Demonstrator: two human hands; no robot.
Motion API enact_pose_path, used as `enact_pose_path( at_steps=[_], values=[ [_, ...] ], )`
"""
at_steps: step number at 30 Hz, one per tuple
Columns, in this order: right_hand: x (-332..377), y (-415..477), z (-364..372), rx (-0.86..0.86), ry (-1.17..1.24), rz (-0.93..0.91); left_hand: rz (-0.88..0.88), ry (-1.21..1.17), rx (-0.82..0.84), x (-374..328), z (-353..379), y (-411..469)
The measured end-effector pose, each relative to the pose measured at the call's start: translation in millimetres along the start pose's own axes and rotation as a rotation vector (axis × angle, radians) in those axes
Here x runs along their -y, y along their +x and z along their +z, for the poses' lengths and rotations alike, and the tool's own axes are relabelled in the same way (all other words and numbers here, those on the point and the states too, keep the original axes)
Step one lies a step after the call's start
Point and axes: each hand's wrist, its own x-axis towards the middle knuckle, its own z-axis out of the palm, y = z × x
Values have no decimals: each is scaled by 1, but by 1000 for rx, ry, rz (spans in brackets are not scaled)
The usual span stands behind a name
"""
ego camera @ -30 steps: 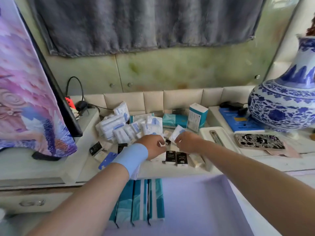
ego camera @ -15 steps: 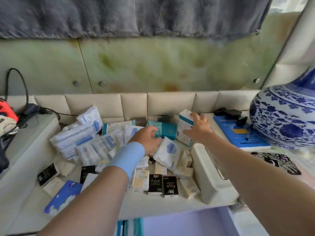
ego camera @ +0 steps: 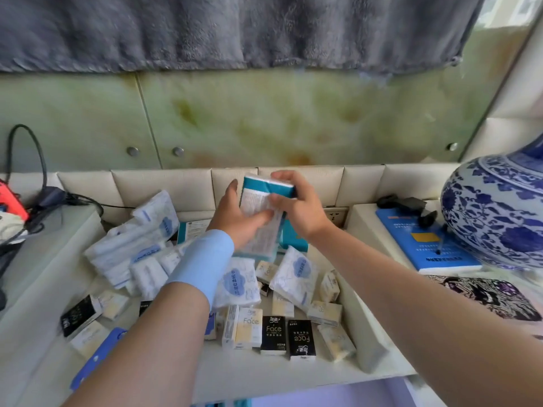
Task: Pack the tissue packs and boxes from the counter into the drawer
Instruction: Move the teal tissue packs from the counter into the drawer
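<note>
Soft wrappers, glazed ceramic, plush cloth

The teal-and-white printed tissue pack [ego camera: 262, 213] has a smooth, faintly shiny wrapper. The white tissue packs in crinkled plastic film [ego camera: 138, 255] look soft and glossy. The blue-and-white ceramic vase [ego camera: 499, 221] is glazed, the grey plush cloth [ego camera: 235, 30] fuzzy and matt, the green marbled wall panel [ego camera: 264, 118] polished, and the cream worktop [ego camera: 249, 376] smooth and matt.

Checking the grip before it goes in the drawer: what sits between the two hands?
The teal and white tissue box, gripped by the left hand and right hand above the counter; the head view shows it.

blue-white vase [ego camera: 499, 212], blue book [ego camera: 426, 245], grey towel [ego camera: 235, 27]
</note>
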Motion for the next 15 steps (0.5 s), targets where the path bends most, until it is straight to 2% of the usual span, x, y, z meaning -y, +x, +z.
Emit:
enact_pose_path(
  at_steps=[2,4,5,7,10,12,15],
  values=[
    [-6,-2,13,73,156,140,-34,1,19,4,-11,-1],
    [-21,-1,20,79,135,245,-81,38,-5,14,-22,-6],
    [-30,2,21,63,33,292,-111,75,-26,21,-28,-9],
    [-53,9,15,34,-390,339,-162,135,-62,36,-36,-13],
    [-85,7,6,114,-969,373,-209,104,-111,53,-40,-13],
    [-102,4,3,178,-1140,422,-222,64,-132,59,-41,-12],
    [-118,7,2,208,-1135,479,-210,44,-141,62,-39,-12]
  ],
)
